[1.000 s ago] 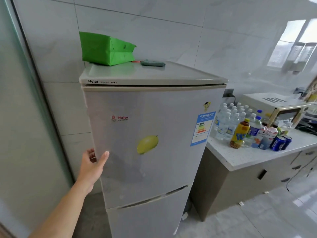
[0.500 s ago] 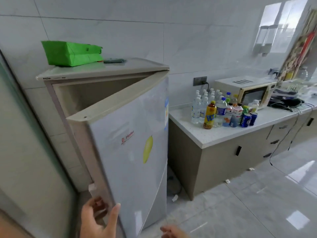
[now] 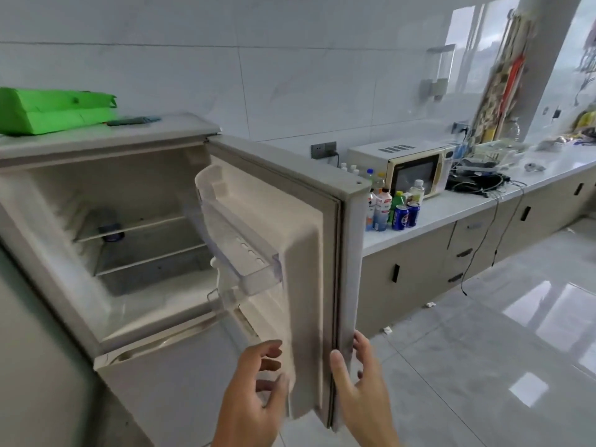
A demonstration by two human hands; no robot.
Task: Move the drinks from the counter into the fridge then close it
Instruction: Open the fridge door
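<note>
The fridge door (image 3: pixel 290 240) stands wide open. The right hand (image 3: pixel 361 382) holds its edge. The left hand (image 3: pixel 254 388) is loosely spread beside it. Drinks (image 3: pixel 392 208) stand on the worktop (image 3: pixel 458 208).

Fridge (image 3: pixel 180 375) grey outside, white liner; bag (image 3: pixel 54 111) bright green; cans (image 3: pixel 407 216) blue; counter (image 3: pixel 451 211) white; microwave (image 3: pixel 416 169) cream, dark window.

White glossy tiled wall (image 3: pixel 290 75) behind; pale grey polished floor tiles (image 3: pixel 483 350) reflecting window light. Beige base cabinets (image 3: pixel 419 269) with dark handles along the right. Wall socket (image 3: pixel 323 149) above the worktop, cream microwave (image 3: pixel 416 169) beside it. Bright window (image 3: pixel 580 43) far right.
</note>
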